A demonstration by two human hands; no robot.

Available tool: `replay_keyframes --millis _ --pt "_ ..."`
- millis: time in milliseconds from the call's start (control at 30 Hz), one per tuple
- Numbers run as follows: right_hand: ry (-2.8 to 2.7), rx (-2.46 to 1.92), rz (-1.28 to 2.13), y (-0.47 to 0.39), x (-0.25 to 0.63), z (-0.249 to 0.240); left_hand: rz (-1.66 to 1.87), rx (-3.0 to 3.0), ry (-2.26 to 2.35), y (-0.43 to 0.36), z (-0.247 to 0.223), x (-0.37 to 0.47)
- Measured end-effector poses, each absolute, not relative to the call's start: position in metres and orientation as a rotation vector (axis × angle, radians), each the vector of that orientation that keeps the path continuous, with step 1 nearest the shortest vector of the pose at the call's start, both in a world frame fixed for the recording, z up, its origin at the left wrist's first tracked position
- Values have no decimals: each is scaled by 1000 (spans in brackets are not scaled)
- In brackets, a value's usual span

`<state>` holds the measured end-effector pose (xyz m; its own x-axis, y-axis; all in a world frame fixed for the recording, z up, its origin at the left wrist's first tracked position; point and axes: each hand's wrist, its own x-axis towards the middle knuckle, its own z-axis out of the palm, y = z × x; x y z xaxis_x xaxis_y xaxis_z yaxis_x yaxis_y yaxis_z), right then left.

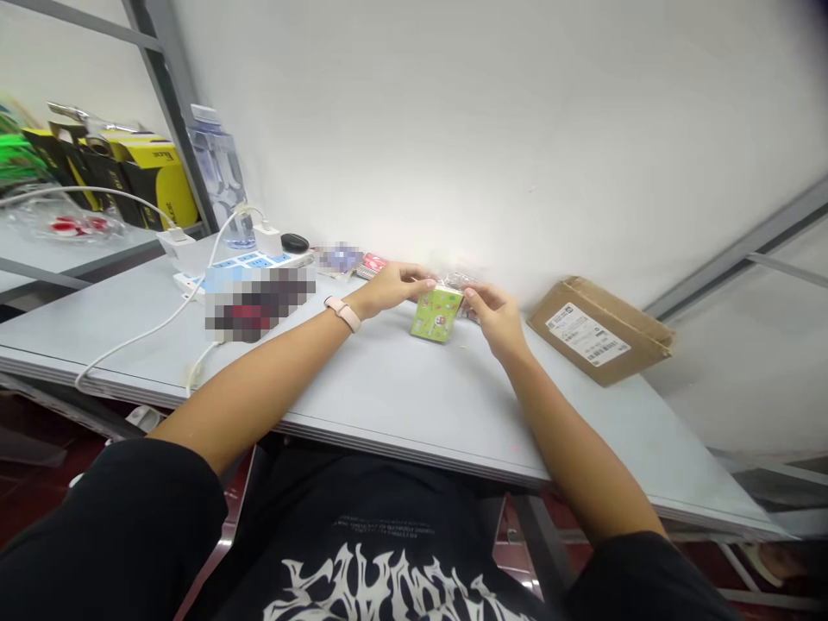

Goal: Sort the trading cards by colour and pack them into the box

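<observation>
A small green packet with a colourful printed pattern [436,316] stands over the grey table, between my two hands. My left hand [396,288] pinches its upper left corner. At its upper right corner are the closed fingers of my right hand [497,317]. Just behind the packet lies some crinkled clear plastic [461,278], partly hidden by the packet and my hands.
A cardboard box with a white label [586,332] lies on the table [401,388] at the right. Left are a power strip [194,280], white cables, a water bottle [220,172], a black round object [295,243] and a red packet [372,264]. Metal shelf posts flank the table.
</observation>
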<state>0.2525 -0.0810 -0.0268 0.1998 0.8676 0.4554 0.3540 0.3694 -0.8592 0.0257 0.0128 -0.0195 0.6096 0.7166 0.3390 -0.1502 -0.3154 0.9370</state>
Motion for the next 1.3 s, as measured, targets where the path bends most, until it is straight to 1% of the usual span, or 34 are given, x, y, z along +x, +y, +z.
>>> replay_keyframes --millis 433,767,1133,1300 --pt "-1375 -1036 421 -67 252 -40 1025 1595 371 22 -32 36" --pt "-1508 -1063 53 -77 251 -43 1051 1602 317 24 -32 31" --pt "-1588 -1055 -142 -82 251 -40 1093 1800 257 32 -27 21" --pt "-1604 -1089 -219 -86 251 -32 1115 1939 348 25 -13 14"
